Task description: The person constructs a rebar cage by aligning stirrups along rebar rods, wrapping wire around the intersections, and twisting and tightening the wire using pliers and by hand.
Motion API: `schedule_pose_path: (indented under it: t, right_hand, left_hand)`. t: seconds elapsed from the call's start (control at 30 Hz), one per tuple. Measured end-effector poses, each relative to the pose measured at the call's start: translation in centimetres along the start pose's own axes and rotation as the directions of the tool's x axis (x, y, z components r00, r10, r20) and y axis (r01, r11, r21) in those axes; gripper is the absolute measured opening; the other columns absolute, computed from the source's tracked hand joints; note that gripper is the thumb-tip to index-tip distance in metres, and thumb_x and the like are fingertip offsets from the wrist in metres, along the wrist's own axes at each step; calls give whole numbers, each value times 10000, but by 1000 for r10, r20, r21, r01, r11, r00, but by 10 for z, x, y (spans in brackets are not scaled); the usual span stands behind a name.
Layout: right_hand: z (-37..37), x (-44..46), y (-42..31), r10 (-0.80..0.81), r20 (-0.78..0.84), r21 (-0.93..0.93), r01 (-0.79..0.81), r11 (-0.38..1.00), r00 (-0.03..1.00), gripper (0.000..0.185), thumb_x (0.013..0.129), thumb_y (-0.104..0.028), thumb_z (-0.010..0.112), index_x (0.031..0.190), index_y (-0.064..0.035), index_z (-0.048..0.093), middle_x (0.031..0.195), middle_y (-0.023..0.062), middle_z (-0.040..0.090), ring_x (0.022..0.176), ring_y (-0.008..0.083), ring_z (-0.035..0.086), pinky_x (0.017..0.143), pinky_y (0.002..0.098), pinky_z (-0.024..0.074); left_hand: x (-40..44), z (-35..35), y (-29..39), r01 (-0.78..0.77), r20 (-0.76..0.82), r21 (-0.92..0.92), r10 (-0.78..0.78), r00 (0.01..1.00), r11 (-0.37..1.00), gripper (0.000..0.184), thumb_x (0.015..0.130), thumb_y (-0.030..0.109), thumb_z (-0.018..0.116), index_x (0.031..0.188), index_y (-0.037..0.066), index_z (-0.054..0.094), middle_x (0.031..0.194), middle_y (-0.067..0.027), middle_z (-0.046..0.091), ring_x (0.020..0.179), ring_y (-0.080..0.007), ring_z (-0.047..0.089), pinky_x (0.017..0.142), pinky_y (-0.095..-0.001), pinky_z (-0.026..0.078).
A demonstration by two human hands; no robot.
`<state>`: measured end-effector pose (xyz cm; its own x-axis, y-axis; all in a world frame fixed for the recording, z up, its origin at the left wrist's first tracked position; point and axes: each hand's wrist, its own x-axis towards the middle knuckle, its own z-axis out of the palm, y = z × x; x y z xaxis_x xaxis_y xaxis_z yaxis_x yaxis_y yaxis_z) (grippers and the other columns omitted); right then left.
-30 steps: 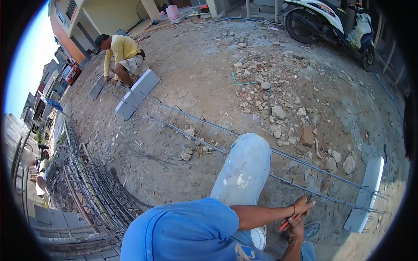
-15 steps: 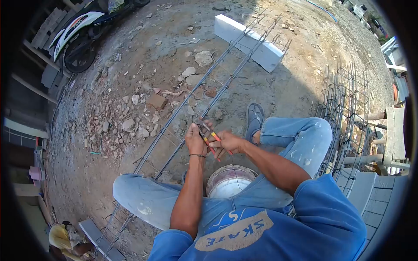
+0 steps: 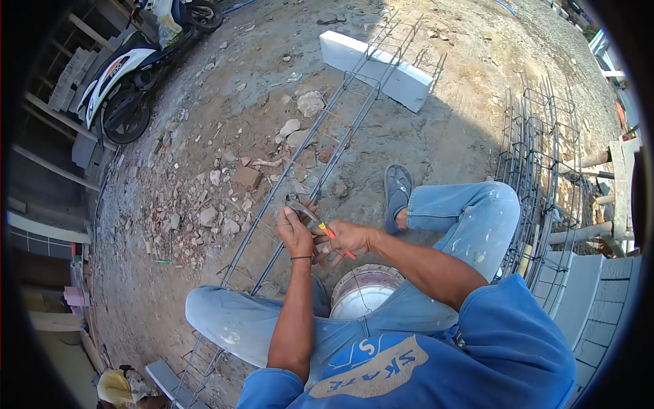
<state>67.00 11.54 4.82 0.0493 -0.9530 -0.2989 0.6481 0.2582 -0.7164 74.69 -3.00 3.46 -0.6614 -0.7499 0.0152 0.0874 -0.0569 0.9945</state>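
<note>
My right hand [image 3: 346,238] grips a pair of pincers [image 3: 310,213] by the red-and-yellow handles. Their metal jaws point up and left, over the long rebar frame [image 3: 334,160]. Close beside the jaws is my left hand [image 3: 296,233], its fingers bent in a pinch; whatever lies in them is too small or hidden to make out. The frame slants across the ground in front of me, with thin stirrups tied between its bars. Below my hands, between my legs, stands a bucket [image 3: 366,276] with a thin wire across its mouth.
A pale block [image 3: 375,68] supports the frame's far end. More rebar cages [image 3: 538,150] stand on the right beside grey blocks [image 3: 599,300]. Rubble [image 3: 211,204] covers the ground to the left. A motorbike [image 3: 126,85] is parked at upper left. Another person [image 3: 116,388] is at lower left.
My hands and the pincers have shifted slightly left and down the frame. The pincers have turned, with their jaws now pointing further left. The camera view has tilted a little.
</note>
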Motion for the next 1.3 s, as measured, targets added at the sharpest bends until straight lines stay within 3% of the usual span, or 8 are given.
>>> schedule_pose_path:
  t: [0.1, 0.3, 0.37, 0.53, 0.7, 1.1, 1.23, 1.3]
  right_hand:
    - [-1, 11, 15, -16, -41, -199, 7, 980, 999, 469, 929, 3, 591, 1388, -22, 498, 1320, 132, 605, 1027, 275, 699, 814, 472, 624]
    - [28, 4, 7, -47, 46, 123, 41, 992, 998, 412, 929, 33, 557, 1334, -26, 508, 1259, 111, 605, 989, 237, 680, 785, 466, 627]
    - [28, 11, 20, -81, -88, 118, 91, 989, 993, 398, 929, 54, 545, 1316, -35, 525, 1225, 106, 622, 1026, 237, 675, 807, 457, 625]
    - [31, 22, 43, -72, -162, 43, 80, 996, 984, 392, 931, 77, 548, 1314, 0, 519, 1239, 123, 616, 1089, 250, 665, 883, 449, 611]
    - [37, 21, 35, -156, -145, 81, 169, 982, 977, 445, 926, 88, 556, 1360, 37, 473, 1355, 151, 555, 1163, 295, 642, 957, 476, 583]
    - [29, 19, 26, 18, -35, 237, -10, 972, 999, 510, 904, 84, 580, 1389, 36, 431, 1383, 149, 526, 1198, 323, 618, 992, 508, 570]
    - [22, 17, 18, 54, -37, 137, -48, 989, 998, 573, 890, 56, 606, 1423, 30, 399, 1394, 153, 516, 1196, 329, 617, 1028, 525, 540]
    - [20, 19, 13, -24, -43, -121, 18, 993, 999, 649, 876, 41, 621, 1465, 14, 351, 1424, 148, 495, 1227, 327, 596, 1067, 544, 500]
  left_hand:
    - [-1, -3, 1, -37, -82, 123, 47, 995, 992, 344, 1111, 268, 327, 1034, -12, 511, 1031, -177, 717, 853, -258, 743, 704, -334, 595]
    - [-5, -8, 10, -41, -164, 210, 76, 984, 977, 242, 1086, 183, 395, 968, 7, 512, 962, -185, 721, 810, -232, 737, 659, -336, 567]
    - [-8, -9, 15, -124, -135, 674, 287, 948, 728, 210, 1049, 152, 473, 912, 8, 542, 835, -199, 691, 704, -267, 714, 599, -384, 509]
    - [-9, -9, 5, -230, -166, 710, 475, 864, 666, 143, 1013, 129, 528, 931, 29, 588, 676, -191, 621, 598, -380, 637, 526, -453, 442]
    - [-10, -11, 9, -209, -193, 689, 453, 870, 695, 123, 1012, 133, 527, 958, 48, 598, 677, -210, 603, 614, -421, 625, 535, -462, 448]
    - [-8, -20, -4, -106, -215, 705, 354, 910, 701, 114, 996, 137, 533, 976, 50, 604, 691, -219, 625, 645, -431, 646, 549, -515, 454]
    - [-4, -21, -10, 1, -253, 591, 185, 950, 807, 170, 1000, 159, 520, 932, 26, 602, 693, -194, 648, 673, -408, 667, 604, -503, 478]
    - [-3, -23, -7, -40, -227, 542, 192, 955, 840, 185, 1000, 164, 525, 919, 16, 601, 703, -197, 653, 670, -402, 669, 605, -486, 489]
